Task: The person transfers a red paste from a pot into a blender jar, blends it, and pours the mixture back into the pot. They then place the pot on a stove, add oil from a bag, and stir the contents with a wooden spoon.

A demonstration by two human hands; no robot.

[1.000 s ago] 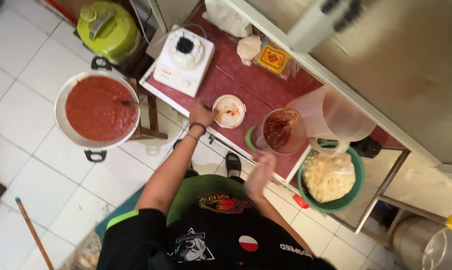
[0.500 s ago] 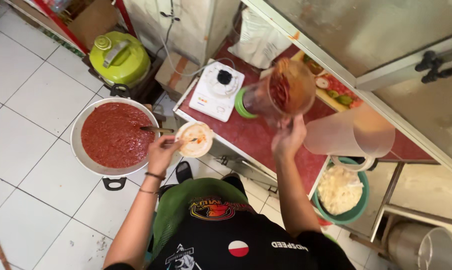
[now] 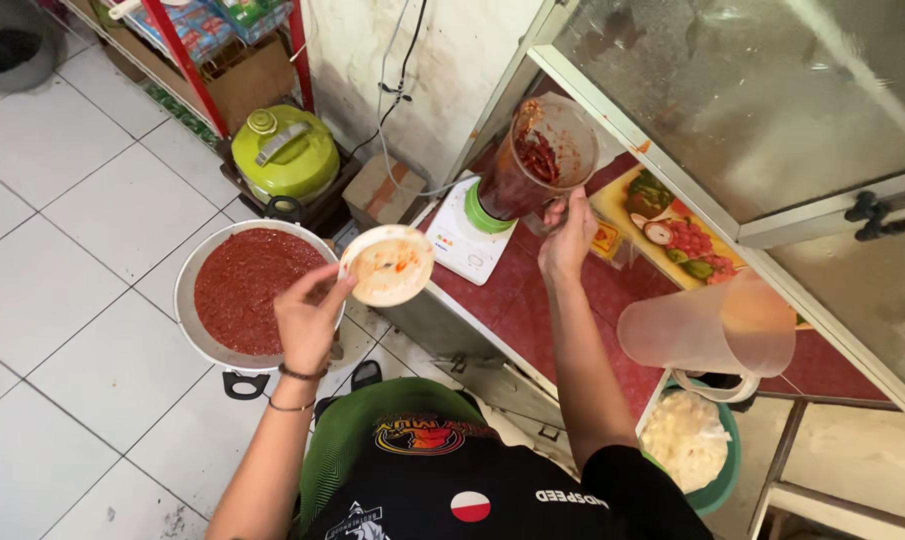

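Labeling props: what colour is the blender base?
White with a green collar, blender base, clearest in the head view.

A green rice cooker sits on the floor at the far left, beside a cardboard box. On the red counter, a fruit-printed board lies far right; a translucent plastic jug stands nearer. Below it, a green bowl holds pale chunks.

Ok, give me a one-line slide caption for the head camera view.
Left hand holds a smeared lid over a pot of red paste; right hand grips a blender jar.
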